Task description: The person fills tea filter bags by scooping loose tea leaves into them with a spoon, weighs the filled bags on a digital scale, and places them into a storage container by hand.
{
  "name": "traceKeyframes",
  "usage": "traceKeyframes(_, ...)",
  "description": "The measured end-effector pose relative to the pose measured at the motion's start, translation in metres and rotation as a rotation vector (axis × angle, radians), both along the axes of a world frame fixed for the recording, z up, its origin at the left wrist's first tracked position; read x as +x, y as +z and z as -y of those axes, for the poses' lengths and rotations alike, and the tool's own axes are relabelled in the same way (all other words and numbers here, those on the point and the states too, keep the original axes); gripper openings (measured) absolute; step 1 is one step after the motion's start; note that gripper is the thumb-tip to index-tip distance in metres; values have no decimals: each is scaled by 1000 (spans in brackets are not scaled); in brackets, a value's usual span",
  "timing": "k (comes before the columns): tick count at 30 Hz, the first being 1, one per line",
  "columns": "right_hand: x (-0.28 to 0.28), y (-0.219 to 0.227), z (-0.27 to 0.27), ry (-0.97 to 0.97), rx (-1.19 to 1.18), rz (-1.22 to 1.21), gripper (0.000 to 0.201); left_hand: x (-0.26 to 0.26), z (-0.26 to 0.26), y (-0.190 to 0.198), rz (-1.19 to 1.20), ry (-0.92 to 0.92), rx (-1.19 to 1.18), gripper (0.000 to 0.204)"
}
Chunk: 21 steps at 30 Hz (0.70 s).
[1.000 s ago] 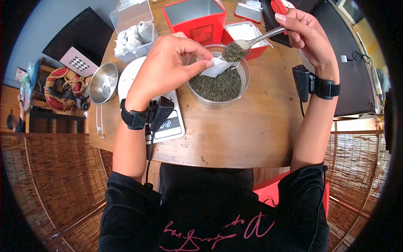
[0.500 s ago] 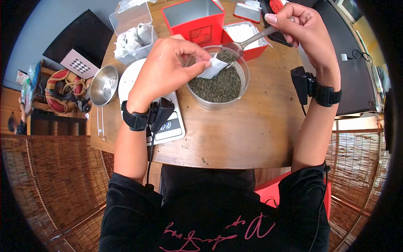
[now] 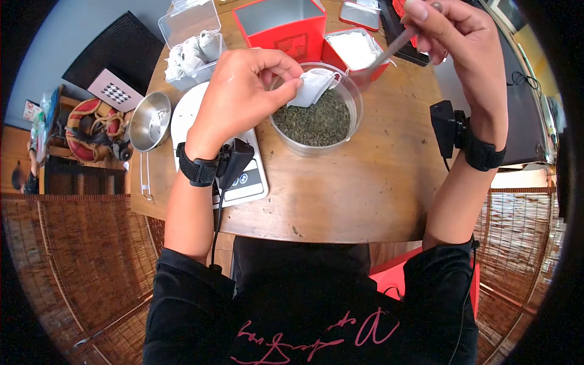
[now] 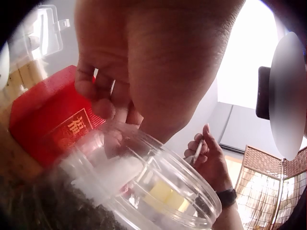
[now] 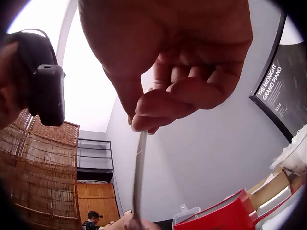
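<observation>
My left hand pinches a small white tea bag between thumb and fingers. The bag hangs over a clear round tub holding dried tea leaves. In the left wrist view the tub's clear wall partly covers the bag. My right hand grips a metal spoon by its handle, raised at the tub's far right. The spoon's bowl end is blurred, near the tub's right rim. In the right wrist view, fingers and thumb close on the spoon handle.
A white scale and a metal pan with a long handle lie left. Behind stand a clear box of filled white bags, a tall red box and a smaller red box with white bags.
The spoon first carried tea leaves to the bag's mouth and tipped there; now it has drawn back to the right. The right hand moved up and right; the left kept its pinch.
</observation>
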State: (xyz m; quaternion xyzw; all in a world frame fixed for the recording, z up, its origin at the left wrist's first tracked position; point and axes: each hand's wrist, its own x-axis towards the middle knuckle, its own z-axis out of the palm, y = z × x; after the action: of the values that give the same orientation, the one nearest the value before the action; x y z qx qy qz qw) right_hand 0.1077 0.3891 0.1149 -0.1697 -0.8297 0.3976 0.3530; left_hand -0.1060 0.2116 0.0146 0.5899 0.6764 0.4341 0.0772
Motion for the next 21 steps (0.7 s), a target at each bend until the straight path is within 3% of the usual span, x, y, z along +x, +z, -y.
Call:
traceKeyframes(1,0,1,1,0,0,0,21,1,-1,-1,0,0,0,11)
traceKeyframes(3,-6,6,16,125,103,226,22,2,-2,-4,4,10,24,12)
traceKeyframes(5,-15,-22,20,170,144,153,23,4,-1,-2,-30,9,10,12)
traceKeyframes(7,-28,-37,23,282,27,110,14,4,0,1,-68,13,-3,13)
traceKeyframes(9,-35,-35,28,387,-69,214,10,4,1,3,-169,11,17,12)
traceKeyframes(11,-44,-56,24,516,132,78,18,3,0,3,-194,-12,41,13)
traceKeyframes(13,-39,-51,21,530,146,119,16,2,0,2,-225,-31,68,13)
traceKeyframes(15,-31,-45,11,509,324,203,13,1,-1,-2,-202,-45,85,12)
traceKeyframes(17,-23,-40,2,451,299,304,13,0,-1,-2,-216,-58,98,12)
traceKeyframes(21,-23,-33,4,485,330,220,13,-1,-1,-1,-226,-68,81,12)
